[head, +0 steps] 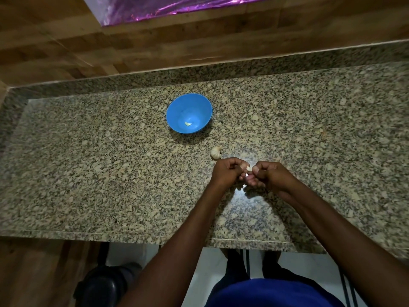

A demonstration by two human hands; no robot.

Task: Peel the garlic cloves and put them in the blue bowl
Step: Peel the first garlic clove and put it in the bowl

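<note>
A blue bowl (177, 107) stands on the speckled granite counter, with one pale peeled clove (188, 124) lying inside it. A garlic bulb (216, 152) lies on the counter below and right of the bowl. Just in front of the bulb, my left hand (228, 172) and my right hand (269, 175) meet, both with curled fingers pinching a small garlic clove (249, 168) between them. Most of the clove is hidden by my fingers.
The granite counter (110, 162) runs wide to both sides, with a raised granite backsplash (265, 67) and a wooden wall behind it. A purple shiny sheet (177, 7) lies at the top. A dark round object (104, 286) sits on the floor below the counter's front edge.
</note>
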